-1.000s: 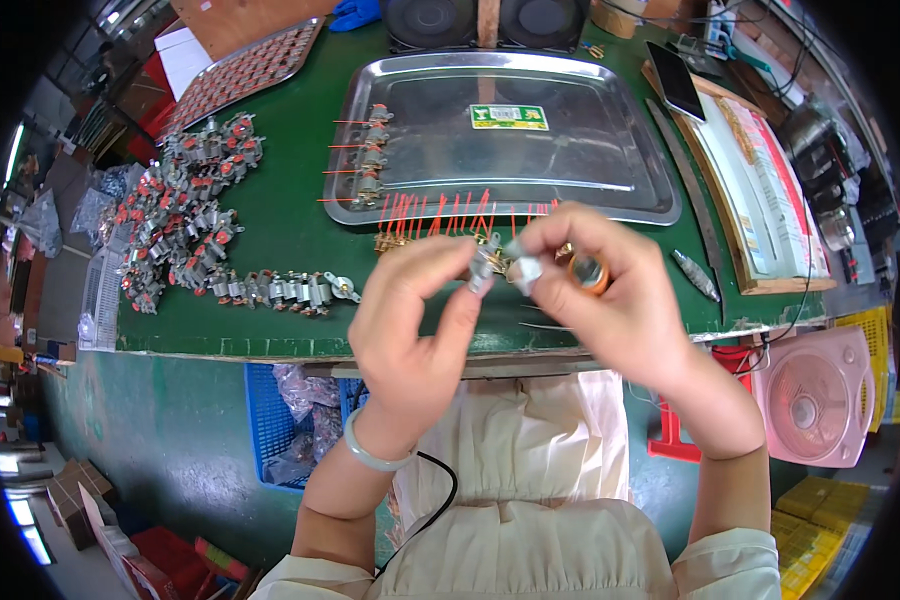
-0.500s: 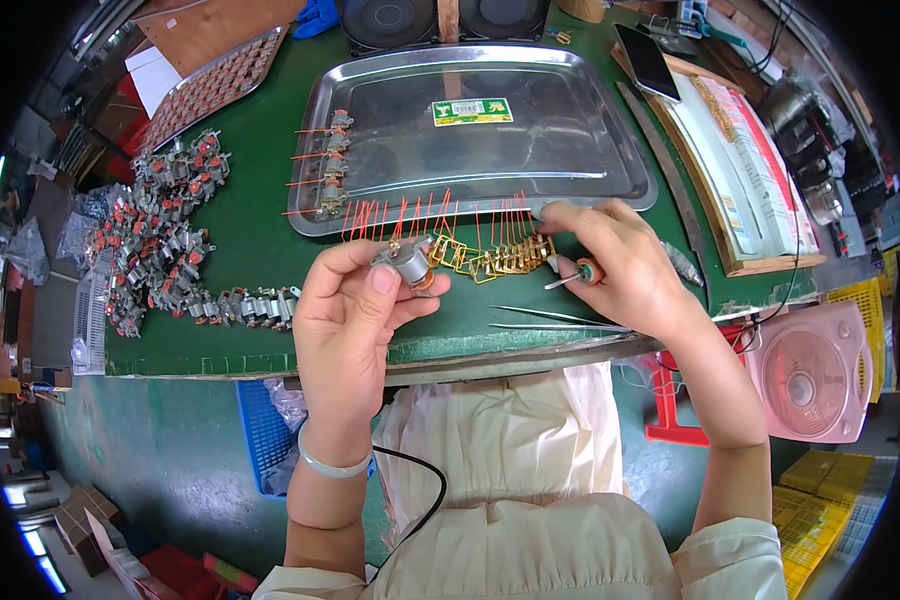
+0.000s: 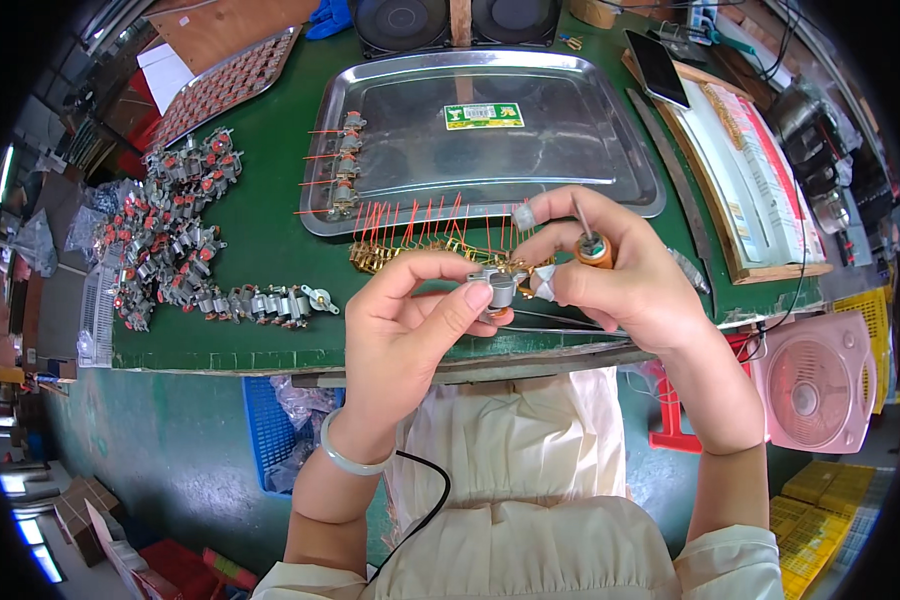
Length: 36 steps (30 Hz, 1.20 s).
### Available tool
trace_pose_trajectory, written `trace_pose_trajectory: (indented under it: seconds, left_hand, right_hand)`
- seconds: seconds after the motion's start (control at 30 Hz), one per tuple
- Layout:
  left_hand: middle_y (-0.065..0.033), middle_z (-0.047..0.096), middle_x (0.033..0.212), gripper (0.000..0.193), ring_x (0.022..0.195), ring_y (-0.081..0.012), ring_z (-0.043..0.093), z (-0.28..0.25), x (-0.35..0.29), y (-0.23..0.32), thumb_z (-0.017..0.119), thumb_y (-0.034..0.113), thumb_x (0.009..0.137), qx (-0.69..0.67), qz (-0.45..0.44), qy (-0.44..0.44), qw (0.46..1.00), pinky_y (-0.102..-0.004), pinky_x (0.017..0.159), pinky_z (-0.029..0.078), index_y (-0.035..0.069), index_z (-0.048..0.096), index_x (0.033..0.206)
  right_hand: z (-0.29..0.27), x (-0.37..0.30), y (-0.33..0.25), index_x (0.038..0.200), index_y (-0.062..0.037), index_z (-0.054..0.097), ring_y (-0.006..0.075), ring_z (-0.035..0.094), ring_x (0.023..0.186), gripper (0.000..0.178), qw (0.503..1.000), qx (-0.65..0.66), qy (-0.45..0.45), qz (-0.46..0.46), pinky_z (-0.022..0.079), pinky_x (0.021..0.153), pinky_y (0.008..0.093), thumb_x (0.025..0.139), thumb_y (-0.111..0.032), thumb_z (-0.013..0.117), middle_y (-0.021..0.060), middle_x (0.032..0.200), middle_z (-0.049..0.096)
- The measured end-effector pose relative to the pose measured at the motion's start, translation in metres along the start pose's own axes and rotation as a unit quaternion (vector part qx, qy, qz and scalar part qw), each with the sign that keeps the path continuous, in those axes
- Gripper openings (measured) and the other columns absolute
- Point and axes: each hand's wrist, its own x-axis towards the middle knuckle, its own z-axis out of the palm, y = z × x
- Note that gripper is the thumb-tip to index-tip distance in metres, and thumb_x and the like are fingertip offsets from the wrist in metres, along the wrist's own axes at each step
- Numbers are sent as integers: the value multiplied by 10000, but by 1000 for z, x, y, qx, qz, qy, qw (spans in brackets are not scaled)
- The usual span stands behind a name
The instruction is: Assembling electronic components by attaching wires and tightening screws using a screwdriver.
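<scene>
Thumb and forefinger of the left hand (image 3: 410,320) pinch a small grey metal motor (image 3: 497,287) held just above the near edge of the green table (image 3: 260,240), while the right hand (image 3: 620,275) meets it from the other side, its taped fingertips (image 3: 545,283) pressed against the motor's end. The right hand's other fingers curl around a tool with an orange-brown handle (image 3: 594,250), whose thin metal tip points up and away; one raised finger wears a grey finger cot (image 3: 523,216). A pale bangle (image 3: 345,455) circles the left wrist. Directly behind the hands lies a row of brass-coloured parts with red wires (image 3: 420,235), the wires fanning up over the rim of a large steel tray (image 3: 610,140). On the tray's left side a short column of finished motors with red leads (image 3: 342,170) lies in line. Further left on the table a heap of grey motors with red fittings (image 3: 170,235) spreads out, with a short line of them (image 3: 265,302) trailing toward the person. A pink fan (image 3: 815,380) stands low on the right, a blue crate (image 3: 270,430) sits below the table edge, and a dark phone (image 3: 656,68) rests on a wooden board at the upper right.
</scene>
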Motion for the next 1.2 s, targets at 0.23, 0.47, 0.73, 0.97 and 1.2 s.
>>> trace_pose_trajectory:
  seconds: [0.23, 0.47, 0.73, 0.97, 1.2]
  left_hand:
    - [-120, 599, 870, 150, 742, -193, 631, 0, 1, 4, 564, 30, 822, -12, -18, 10, 1000, -250, 625, 538, -40, 516, 946]
    - [-131, 598, 870, 171, 741, -213, 635, -1, 0, 1, 561, 64, 829, 0, -8, 26, 1000, -264, 622, 546, -34, 507, 958]
    - [-139, 597, 882, 191, 750, -212, 631, -1, -1, 0, 568, 65, 819, -4, -12, 16, 1000, -279, 645, 547, -30, 499, 969]
    - [-147, 605, 898, 200, 786, -217, 627, -6, -3, 1, 574, -35, 791, -30, 20, 28, 999, -266, 690, 529, -31, 483, 970]
    - [-176, 605, 961, 319, 804, -248, 630, -11, -7, 5, 579, 69, 820, -110, 11, 69, 992, -275, 655, 531, 9, 442, 1101]
  right_hand:
    - [10, 3, 6, 1111, 11, 408, 55, 502, 541, 468, 997, 72, -6, -5, 298, 355, 133, 673, 10, 572, 116, 910, 610]
    - [11, 3, 17, 1105, 20, 385, 27, 474, 550, 471, 996, 84, -17, -19, 293, 354, 143, 751, -124, 658, 77, 861, 616]
    - [13, 1, 17, 1082, 15, 403, 53, 534, 704, 458, 997, 52, 7, -60, 429, 567, 175, 719, -47, 676, 67, 825, 614]
    - [20, -3, 24, 1019, -2, 409, 53, 515, 686, 403, 991, -16, 54, -121, 430, 597, 193, 699, 0, 654, 53, 802, 574]
    - [21, -26, 40, 928, 15, 432, 160, 520, 660, 319, 916, -229, -15, -328, 445, 545, 253, 626, 97, 498, 120, 839, 490]
